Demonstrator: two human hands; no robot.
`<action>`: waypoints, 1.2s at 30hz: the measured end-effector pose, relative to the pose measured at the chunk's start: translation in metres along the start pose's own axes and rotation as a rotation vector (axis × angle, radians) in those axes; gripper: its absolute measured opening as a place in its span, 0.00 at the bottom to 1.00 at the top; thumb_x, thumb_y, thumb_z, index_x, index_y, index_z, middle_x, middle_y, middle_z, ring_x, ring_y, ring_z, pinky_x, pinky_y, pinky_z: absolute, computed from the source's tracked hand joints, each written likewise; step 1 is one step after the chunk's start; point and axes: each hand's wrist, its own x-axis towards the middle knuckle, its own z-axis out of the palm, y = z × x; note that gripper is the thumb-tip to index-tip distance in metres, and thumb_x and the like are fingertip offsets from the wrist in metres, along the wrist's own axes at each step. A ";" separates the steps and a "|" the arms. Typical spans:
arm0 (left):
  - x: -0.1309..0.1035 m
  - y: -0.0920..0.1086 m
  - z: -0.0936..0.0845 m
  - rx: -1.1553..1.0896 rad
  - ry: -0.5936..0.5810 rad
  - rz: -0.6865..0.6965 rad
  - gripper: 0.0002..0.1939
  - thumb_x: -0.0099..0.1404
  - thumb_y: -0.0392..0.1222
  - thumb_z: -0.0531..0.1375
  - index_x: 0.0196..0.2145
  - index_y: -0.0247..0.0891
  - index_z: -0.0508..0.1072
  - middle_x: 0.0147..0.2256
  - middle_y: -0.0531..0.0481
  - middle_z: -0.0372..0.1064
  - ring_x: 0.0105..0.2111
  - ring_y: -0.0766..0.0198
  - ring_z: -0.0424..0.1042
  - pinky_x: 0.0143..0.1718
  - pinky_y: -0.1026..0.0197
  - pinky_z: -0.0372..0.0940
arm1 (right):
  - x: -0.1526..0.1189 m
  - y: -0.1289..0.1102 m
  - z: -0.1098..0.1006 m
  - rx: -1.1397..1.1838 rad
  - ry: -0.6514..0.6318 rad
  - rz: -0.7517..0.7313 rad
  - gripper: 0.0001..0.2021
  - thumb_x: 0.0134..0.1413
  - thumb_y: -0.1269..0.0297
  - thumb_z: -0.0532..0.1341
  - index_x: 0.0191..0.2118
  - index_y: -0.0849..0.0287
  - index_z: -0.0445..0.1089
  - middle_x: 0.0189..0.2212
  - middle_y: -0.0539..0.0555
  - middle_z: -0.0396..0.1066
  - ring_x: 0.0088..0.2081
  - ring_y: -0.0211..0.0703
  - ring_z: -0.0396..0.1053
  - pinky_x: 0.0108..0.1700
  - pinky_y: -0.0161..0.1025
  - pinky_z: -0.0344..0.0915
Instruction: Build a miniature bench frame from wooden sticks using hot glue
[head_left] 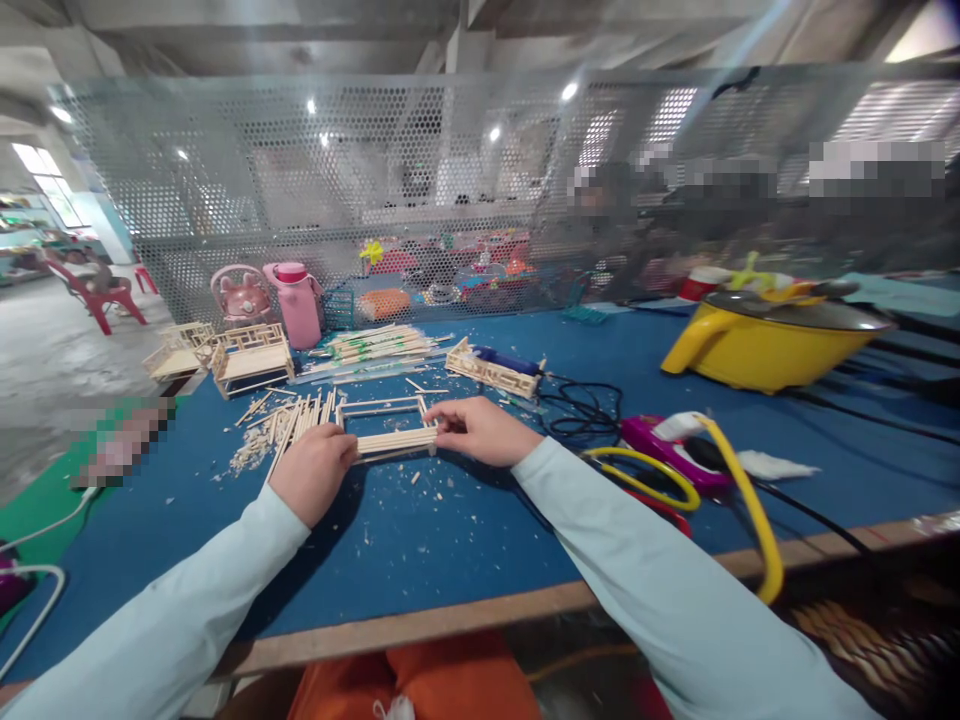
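Observation:
Between my hands is a small rectangular frame of pale wooden sticks, with several sticks laid side by side along its near part. My left hand is closed at its left end, fingertips pinched on the near left corner. At the right end, my right hand pinches the frame's corner between thumb and fingers. Loose cut sticks and crumbs lie just left of the frame. Beyond it, a blue-handled tool rests on a small stick-built rack.
Two finished-looking miniature stick beds stand at the back left, near a pink bottle. Bundled sticks lie behind the frame. To the right are a yellow electric pan, a purple power strip and cables. A perforated metal screen borders the table.

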 end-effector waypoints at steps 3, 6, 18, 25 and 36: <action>0.001 -0.001 0.000 -0.003 -0.010 0.004 0.12 0.63 0.38 0.51 0.30 0.36 0.75 0.29 0.46 0.68 0.31 0.63 0.68 0.36 0.62 0.62 | -0.001 0.000 -0.001 0.008 0.022 0.043 0.17 0.40 0.67 0.62 0.41 0.64 0.66 0.22 0.48 0.70 0.23 0.35 0.64 0.27 0.32 0.58; 0.001 -0.001 -0.001 0.000 -0.023 0.000 0.12 0.63 0.38 0.51 0.30 0.35 0.75 0.29 0.46 0.68 0.31 0.63 0.68 0.36 0.62 0.62 | -0.001 0.000 -0.003 -0.045 0.027 0.068 0.10 0.40 0.66 0.62 0.32 0.62 0.68 0.20 0.48 0.68 0.22 0.34 0.63 0.26 0.32 0.57; 0.000 -0.014 -0.005 -0.326 0.054 -0.238 0.16 0.52 0.36 0.58 0.41 0.35 0.71 0.33 0.48 0.71 0.30 0.65 0.70 0.33 0.63 0.66 | -0.003 -0.014 0.002 -0.116 0.020 -0.006 0.08 0.46 0.64 0.58 0.31 0.63 0.70 0.22 0.52 0.70 0.24 0.37 0.66 0.28 0.33 0.59; -0.005 -0.012 -0.013 -0.275 -0.022 -0.328 0.16 0.53 0.36 0.56 0.41 0.37 0.72 0.32 0.50 0.75 0.31 0.63 0.73 0.37 0.62 0.66 | -0.001 -0.011 0.000 -0.147 0.009 -0.010 0.10 0.47 0.62 0.57 0.32 0.61 0.71 0.23 0.51 0.71 0.25 0.38 0.66 0.29 0.35 0.59; -0.007 -0.010 -0.005 -0.228 0.004 -0.296 0.11 0.56 0.38 0.57 0.38 0.37 0.73 0.30 0.49 0.74 0.30 0.63 0.72 0.34 0.62 0.65 | -0.001 -0.015 0.000 -0.137 0.014 -0.016 0.08 0.46 0.63 0.57 0.30 0.59 0.70 0.23 0.51 0.72 0.26 0.38 0.67 0.30 0.34 0.60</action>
